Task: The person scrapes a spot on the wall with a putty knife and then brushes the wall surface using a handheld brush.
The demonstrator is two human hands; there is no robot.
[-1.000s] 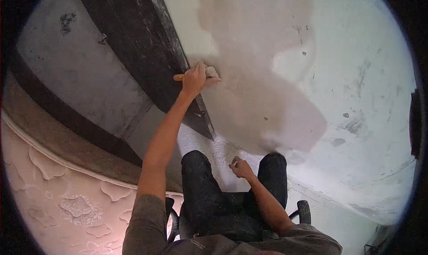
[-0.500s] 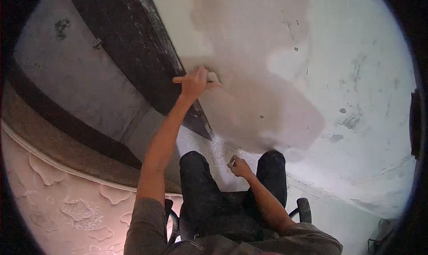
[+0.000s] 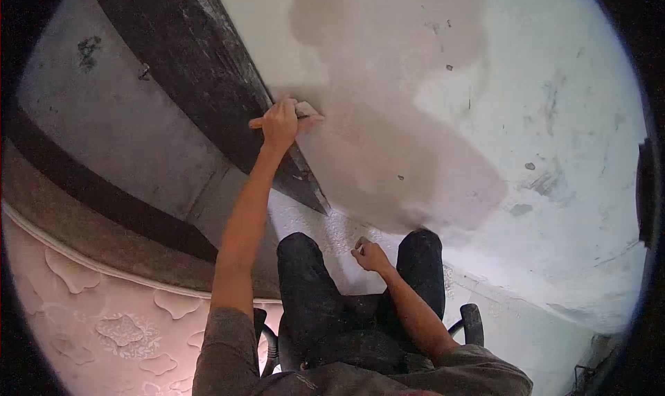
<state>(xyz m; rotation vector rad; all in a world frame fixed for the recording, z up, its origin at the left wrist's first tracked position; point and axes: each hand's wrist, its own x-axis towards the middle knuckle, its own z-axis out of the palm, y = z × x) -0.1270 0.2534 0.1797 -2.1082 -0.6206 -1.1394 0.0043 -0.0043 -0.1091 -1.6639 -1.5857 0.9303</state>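
My left hand [image 3: 280, 127] is closed round a putty knife [image 3: 307, 110]. Its wooden handle sticks out to the left of my fist, and the pale blade points right, against or very near the wall [image 3: 360, 119]. Beside this hand runs the edge of a dark wooden frame [image 3: 228, 98]. My right hand [image 3: 373, 257] is between my knees with its fingers curled together. Something small and whitish seems to show at the fingertips, too small to name.
A damp-looking pinkish patch [image 3: 415, 146] spreads over the pale wall, which has chips and dark scuffs. White crumbs and dust lie on the floor [image 3: 336, 240]. I sit on a chair with dark armrests [image 3: 472, 324]. A pink patterned mattress [image 3: 118, 327] lies at the lower left.
My left hand and the putty knife have shifted left and slightly up along the wall, nearer the dark frame. The view has moved a little. My right hand stays between my knees.
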